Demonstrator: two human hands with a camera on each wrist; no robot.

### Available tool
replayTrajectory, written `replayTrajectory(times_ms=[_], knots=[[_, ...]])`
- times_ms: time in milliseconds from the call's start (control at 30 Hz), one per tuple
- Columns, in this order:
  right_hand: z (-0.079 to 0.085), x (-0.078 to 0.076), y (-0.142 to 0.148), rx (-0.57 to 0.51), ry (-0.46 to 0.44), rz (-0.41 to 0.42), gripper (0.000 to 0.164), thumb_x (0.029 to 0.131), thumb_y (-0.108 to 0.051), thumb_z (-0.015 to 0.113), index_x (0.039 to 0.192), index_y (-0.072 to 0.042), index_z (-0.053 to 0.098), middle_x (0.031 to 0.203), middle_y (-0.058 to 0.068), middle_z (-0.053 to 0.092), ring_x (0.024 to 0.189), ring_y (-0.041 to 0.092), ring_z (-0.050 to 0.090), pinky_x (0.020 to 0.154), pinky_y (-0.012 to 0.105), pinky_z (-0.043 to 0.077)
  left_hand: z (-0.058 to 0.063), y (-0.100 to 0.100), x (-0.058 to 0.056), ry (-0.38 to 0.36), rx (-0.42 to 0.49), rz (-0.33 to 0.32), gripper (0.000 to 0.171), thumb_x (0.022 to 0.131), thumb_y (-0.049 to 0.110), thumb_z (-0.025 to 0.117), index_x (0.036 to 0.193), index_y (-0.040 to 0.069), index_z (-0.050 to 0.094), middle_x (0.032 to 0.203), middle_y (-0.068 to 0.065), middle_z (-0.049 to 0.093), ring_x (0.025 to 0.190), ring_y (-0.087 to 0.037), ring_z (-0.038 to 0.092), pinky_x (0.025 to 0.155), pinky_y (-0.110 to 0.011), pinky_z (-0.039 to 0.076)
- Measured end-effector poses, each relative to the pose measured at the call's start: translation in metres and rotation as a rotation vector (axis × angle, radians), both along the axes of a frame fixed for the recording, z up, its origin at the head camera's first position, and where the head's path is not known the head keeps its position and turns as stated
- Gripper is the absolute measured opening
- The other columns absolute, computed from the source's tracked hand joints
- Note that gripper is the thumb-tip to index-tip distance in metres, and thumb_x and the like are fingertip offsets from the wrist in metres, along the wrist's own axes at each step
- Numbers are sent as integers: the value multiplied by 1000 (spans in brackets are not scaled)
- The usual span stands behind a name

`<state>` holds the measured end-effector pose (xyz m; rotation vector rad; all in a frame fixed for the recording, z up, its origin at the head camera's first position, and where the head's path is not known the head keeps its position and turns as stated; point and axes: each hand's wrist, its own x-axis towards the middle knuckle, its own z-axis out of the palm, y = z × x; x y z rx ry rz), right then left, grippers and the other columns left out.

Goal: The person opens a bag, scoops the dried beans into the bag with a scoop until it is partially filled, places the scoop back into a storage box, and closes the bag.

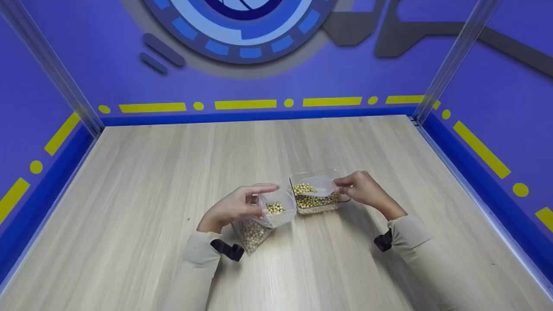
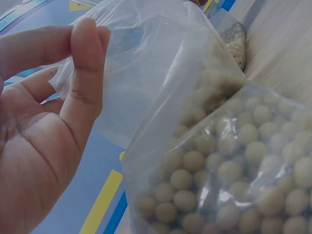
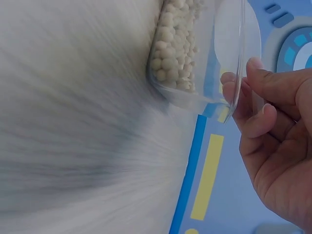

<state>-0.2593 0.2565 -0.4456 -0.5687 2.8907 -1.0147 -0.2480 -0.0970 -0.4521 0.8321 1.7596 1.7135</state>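
Note:
My left hand (image 1: pixel 237 205) grips the rim of a clear plastic bag (image 1: pixel 255 236), thumb and fingers spread at its round mouth. Pale round beans, like soybeans, fill the lower bag, which rests on the table; in the left wrist view the bag (image 2: pixel 161 97) stands tall and translucent beside the fingers. To its right is a clear rectangular container (image 1: pixel 320 211) holding more such beans (image 1: pixel 304 201). Over these beans my right hand (image 1: pixel 367 190) pinches a whitish translucent scoop (image 1: pixel 324 183), the hand at the container's right rim. In the right wrist view the container wall partly covers the scoop (image 3: pixel 234 34).
The light wood table (image 1: pixel 173 164) stretches out around the bag and container. Blue panels (image 1: pixel 302 82) with yellow markings rise at its back and sides, with metal posts (image 1: pixel 458 56) at the corners. The container stands close against the bag's mouth.

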Motion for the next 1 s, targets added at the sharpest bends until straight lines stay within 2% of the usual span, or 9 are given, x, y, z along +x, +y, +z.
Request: replayTrajectory(times_ms=[100,200,333,467,700,1000], knots=[[0,-1,1,-7,15,7,30,87,-8,67,112,8,67,108,25,68,102,37,66,77,44,57,0,1,-1,-5,4,3,64,85,-8,60,144,-7,36,153,-22,30,81,-7,62,71,-20,55],[0,-1,2,-10,3,-9,31,87,-8,68,114,7,67,109,25,68,101,35,66,72,37,58,-1,1,-1,-5,-1,7,64,84,-8,59,144,-6,37,153,-21,30,81,-7,62,72,-20,55],[0,-2,6,-25,-41,-33,32,88,-8,66,117,5,66,111,26,67,76,28,67,56,24,49,0,1,-1,-1,-8,11,64,84,-8,59,144,-5,38,153,-20,30,82,-8,62,72,-20,55],[-1,-3,12,-42,-85,-43,33,90,-9,64,121,4,64,114,27,66,56,16,55,48,21,44,0,2,-1,7,-12,8,64,84,-8,59,144,-6,37,154,-20,30,80,-7,62,72,-20,55],[-4,-2,20,-98,-147,-43,35,91,-9,63,123,4,62,114,26,66,54,11,50,48,22,43,0,2,-1,13,-14,7,64,84,-8,60,144,-6,36,154,-20,29,77,-6,61,72,-19,55],[-8,1,25,-182,-171,-51,37,91,-12,64,124,4,62,120,28,62,59,14,57,55,28,49,-2,0,-1,36,-8,8,64,84,-8,61,143,-9,36,153,-21,31,69,-2,57,71,-18,54]])
